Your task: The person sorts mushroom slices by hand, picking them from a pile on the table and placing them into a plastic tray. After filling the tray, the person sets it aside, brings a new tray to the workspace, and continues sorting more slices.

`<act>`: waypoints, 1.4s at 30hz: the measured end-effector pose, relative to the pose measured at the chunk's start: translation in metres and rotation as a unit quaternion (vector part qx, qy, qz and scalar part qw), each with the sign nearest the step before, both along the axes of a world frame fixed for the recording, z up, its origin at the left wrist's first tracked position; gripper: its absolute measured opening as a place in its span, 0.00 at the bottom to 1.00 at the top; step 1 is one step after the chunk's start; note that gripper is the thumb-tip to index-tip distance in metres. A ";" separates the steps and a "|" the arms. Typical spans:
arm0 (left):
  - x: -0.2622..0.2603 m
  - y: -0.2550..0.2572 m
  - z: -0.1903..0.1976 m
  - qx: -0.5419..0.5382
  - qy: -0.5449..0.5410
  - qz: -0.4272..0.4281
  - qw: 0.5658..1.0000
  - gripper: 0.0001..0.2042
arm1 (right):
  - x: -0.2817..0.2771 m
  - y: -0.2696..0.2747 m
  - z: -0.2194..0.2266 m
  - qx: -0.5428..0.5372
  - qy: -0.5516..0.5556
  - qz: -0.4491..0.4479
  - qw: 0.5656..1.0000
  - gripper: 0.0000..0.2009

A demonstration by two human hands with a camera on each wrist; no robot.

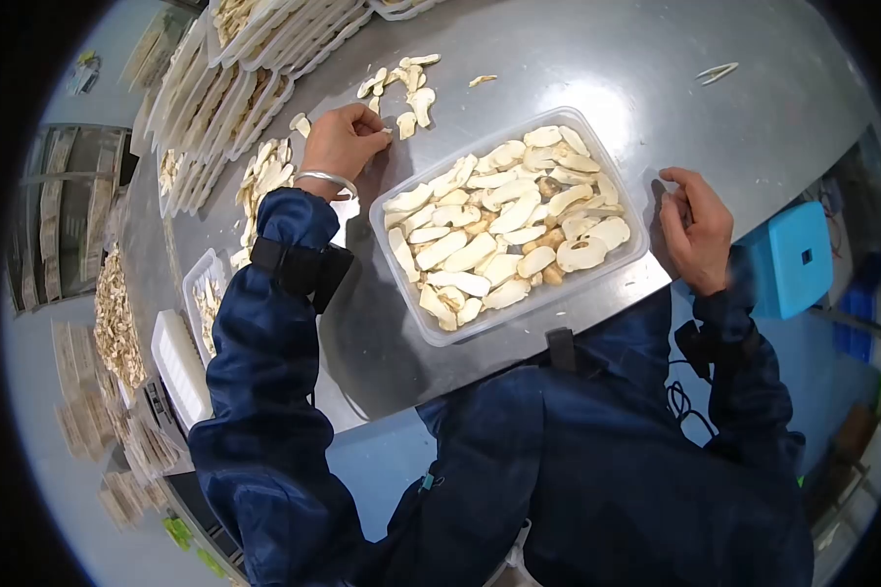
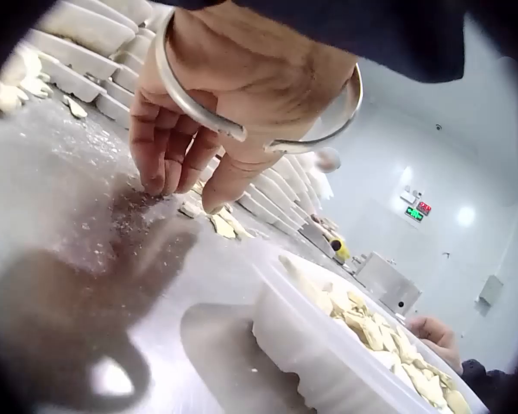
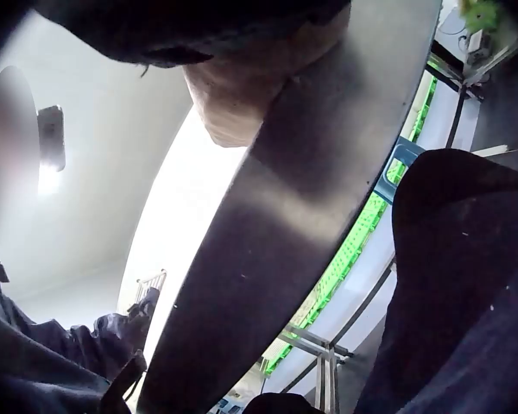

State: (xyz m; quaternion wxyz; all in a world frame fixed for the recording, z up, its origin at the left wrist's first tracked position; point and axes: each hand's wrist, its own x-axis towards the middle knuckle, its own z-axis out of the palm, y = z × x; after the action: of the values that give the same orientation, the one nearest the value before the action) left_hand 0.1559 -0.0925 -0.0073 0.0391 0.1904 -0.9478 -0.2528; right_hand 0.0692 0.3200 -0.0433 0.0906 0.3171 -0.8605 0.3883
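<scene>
A clear plastic tub (image 1: 431, 336) on the metal table is filled with pale mushroom slices (image 1: 519, 210) laid in overlapping rows. Beyond its far left corner, my left hand (image 1: 341, 147) reaches down to the tabletop, fingers bent and pointing down. The left wrist view shows the thumb (image 2: 229, 183) apart from the fingers (image 2: 151, 164), with some loose slices (image 2: 224, 226) behind them. A small pale piece lies right at the fingertips in the head view. My right hand (image 1: 697, 230) rests at the table edge right of the tub, fingers loosely curled, holding nothing.
Loose slices (image 1: 421, 103) lie ahead of the left hand, and a heap (image 1: 264, 181) lies left of it. Stacked white trays of slices (image 1: 215, 93) stand at the back left. Tweezers (image 1: 718, 73) lie far right; a blue stool (image 1: 793, 259) stands beside the table.
</scene>
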 end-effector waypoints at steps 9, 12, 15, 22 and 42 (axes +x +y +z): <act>0.030 -0.028 -0.003 0.254 0.105 0.057 0.960 0.07 | 0.001 0.000 0.002 -0.011 -0.005 0.003 1.000 0.11; 0.041 -0.037 0.014 0.381 0.114 0.182 0.899 0.08 | 0.000 0.000 -0.002 -0.020 -0.001 0.009 1.000 0.11; 0.033 -0.034 0.018 0.364 0.102 0.176 0.909 0.10 | 0.001 0.000 0.004 0.002 -0.003 0.011 1.000 0.11; -0.016 -0.044 -0.006 0.016 0.041 -0.019 0.999 0.09 | 0.001 -0.001 0.002 -0.004 0.010 0.006 1.000 0.11; -0.111 0.042 0.014 0.178 -0.074 -0.103 0.976 0.09 | 0.001 0.000 0.003 -0.034 -0.019 0.008 0.999 0.11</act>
State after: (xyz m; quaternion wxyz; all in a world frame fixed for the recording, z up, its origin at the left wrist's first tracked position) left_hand 0.0449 -0.0502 0.0070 -0.0920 0.1137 -0.9025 -0.4050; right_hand 0.0702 0.3202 -0.0405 0.0817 0.3129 -0.8460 0.4238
